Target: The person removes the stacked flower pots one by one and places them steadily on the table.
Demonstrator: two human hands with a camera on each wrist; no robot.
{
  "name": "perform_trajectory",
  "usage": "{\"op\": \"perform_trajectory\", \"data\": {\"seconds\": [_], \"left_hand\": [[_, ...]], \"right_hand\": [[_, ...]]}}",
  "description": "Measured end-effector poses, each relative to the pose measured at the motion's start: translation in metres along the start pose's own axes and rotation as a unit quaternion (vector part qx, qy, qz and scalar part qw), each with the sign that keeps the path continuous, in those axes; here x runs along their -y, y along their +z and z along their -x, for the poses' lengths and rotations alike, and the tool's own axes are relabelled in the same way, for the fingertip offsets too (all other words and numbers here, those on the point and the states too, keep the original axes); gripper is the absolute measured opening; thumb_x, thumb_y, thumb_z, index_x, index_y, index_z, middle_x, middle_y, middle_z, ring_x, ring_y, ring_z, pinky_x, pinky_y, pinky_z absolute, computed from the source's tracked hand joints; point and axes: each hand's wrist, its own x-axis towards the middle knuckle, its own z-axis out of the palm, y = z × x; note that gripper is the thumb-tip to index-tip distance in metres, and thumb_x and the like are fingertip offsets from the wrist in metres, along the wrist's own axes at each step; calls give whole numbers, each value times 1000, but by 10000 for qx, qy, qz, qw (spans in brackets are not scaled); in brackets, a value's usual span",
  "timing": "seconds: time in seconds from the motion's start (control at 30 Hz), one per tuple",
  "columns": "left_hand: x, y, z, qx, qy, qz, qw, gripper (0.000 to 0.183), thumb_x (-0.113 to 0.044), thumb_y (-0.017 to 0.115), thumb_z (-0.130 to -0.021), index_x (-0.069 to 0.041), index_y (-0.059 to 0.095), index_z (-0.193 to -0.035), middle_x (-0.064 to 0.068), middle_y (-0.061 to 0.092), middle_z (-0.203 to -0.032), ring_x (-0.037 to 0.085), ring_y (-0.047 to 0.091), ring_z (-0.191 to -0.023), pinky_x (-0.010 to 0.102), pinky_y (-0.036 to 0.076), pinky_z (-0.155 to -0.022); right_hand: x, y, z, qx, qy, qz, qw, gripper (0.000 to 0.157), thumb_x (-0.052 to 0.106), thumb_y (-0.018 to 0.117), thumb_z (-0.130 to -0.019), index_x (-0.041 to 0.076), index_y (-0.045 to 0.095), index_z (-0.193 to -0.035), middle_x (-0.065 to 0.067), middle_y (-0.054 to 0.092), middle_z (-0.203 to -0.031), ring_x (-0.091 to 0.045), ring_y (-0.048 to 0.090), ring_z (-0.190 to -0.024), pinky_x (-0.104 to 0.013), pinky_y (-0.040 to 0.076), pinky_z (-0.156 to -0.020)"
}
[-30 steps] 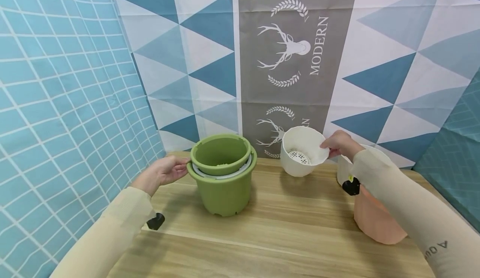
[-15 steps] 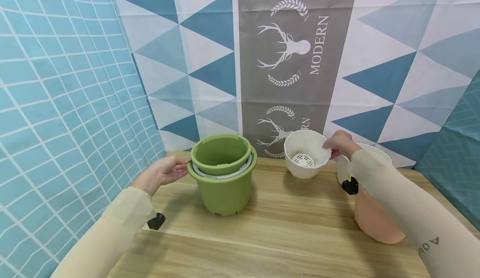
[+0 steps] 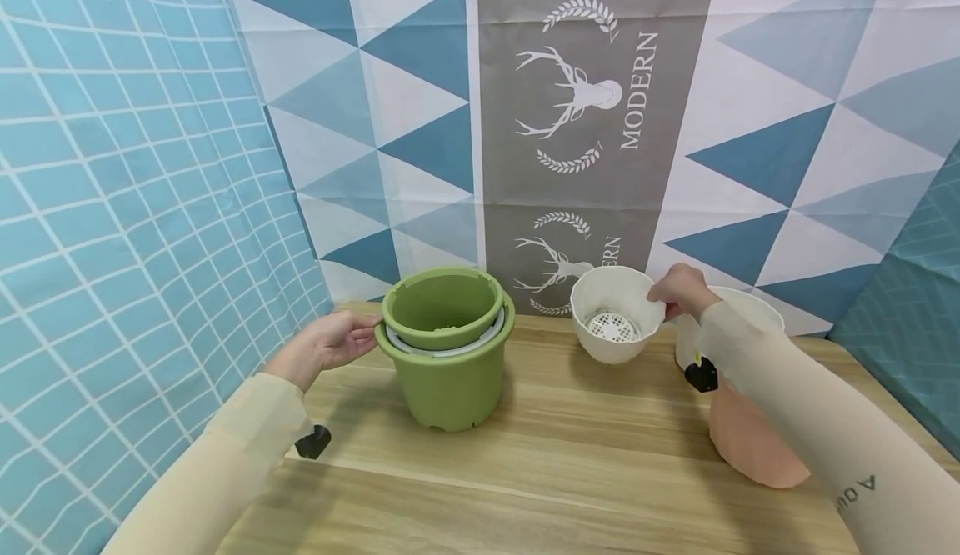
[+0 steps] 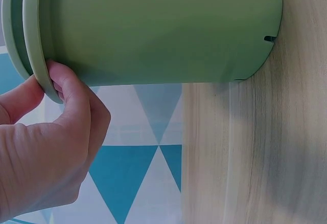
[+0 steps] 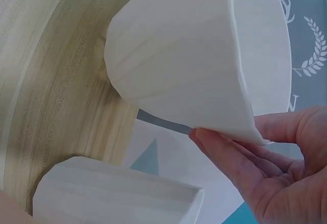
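My left hand (image 3: pixel 333 344) pinches the left rim of a large green flower pot (image 3: pixel 453 392), which stands upright on the wooden table. Nested in its mouth are a grey-white rim (image 3: pixel 468 347) and a smaller green pot (image 3: pixel 438 309). In the left wrist view, thumb and fingers (image 4: pixel 71 88) clasp the big pot's lip. My right hand (image 3: pixel 681 288) grips the right rim of a white flower pot (image 3: pixel 607 347) with a perforated bottom, tilted so its mouth faces me. Thumb inside, fingers (image 5: pixel 230 157) outside, as the right wrist view shows.
To the right stand another white pot (image 5: pixel 117 191) and a peach-coloured pot (image 3: pixel 750 442), both partly behind my right sleeve. A patterned cloth (image 3: pixel 570 180) hangs along the back edge of the wooden table (image 3: pixel 465 488). A blue grid-patterned cloth (image 3: pixel 150 188) covers the left side.
My right hand has moved the white pot slightly right and down, toward the table. The left hand and the green pots have stayed in place.
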Motion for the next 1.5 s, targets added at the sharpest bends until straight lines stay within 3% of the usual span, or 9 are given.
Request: {"op": "perform_trajectory", "data": {"seconds": [0.2, 0.4, 0.63, 0.9, 1.23, 1.5], "left_hand": [[-1, 1, -1, 3, 14, -22, 10000, 6, 0, 45, -98, 0, 49, -102, 7, 61, -89, 9, 65, -80, 14, 58, -77], [-1, 0, -1, 13, -13, 10, 10000, 8, 0, 43, -99, 0, 51, -100, 7, 62, -88, 9, 65, -80, 14, 59, -77], [-1, 0, -1, 12, 5, -48, 10000, 7, -1, 44, -99, 0, 51, -100, 7, 62, -87, 9, 66, -79, 13, 59, -78], [-1, 2, 0, -32, -30, -67, 10000, 7, -1, 45, -99, 0, 48, -105, 7, 61, -89, 9, 65, -80, 13, 58, -77], [0, 1, 1, -42, -31, -1, 10000, 7, -1, 45, -99, -1, 49, -104, 8, 60, -91, 9, 65, -80, 14, 58, -77], [0, 1, 1, -60, -31, 11, 10000, 7, -1, 45, -99, 0, 49, -104, 8, 60, -91, 9, 65, -80, 14, 59, -78]], "right_hand": [[1, 1, 1, -65, 81, 61, 9999, 39, 3, 57, -86, -22, 49, -114, -12, 61, -66, -12, 62, -49, -36, 65, -72], [-1, 3, -1, -46, 91, 139, 9999, 35, 3, 57, -85, -22, 52, -109, -12, 62, -60, -11, 62, -47, -37, 65, -73], [-3, 3, -1, 46, -64, 118, 9999, 42, 4, 59, -85, -23, 48, -116, -24, 65, -83, -17, 67, -58, -37, 65, -73], [-8, 4, -3, 77, 44, 124, 9999, 42, 4, 59, -86, -21, 48, -117, -27, 64, -90, -21, 69, -64, -36, 65, -72], [-9, 8, -4, 107, -31, 193, 9998, 38, 4, 59, -85, -21, 52, -113, -19, 61, -80, -16, 64, -59, -35, 65, -71], [-10, 6, -6, 223, 14, 263, 9994, 38, 5, 58, -86, -21, 51, -113, -19, 60, -82, -18, 65, -64, -32, 65, -68]]}}
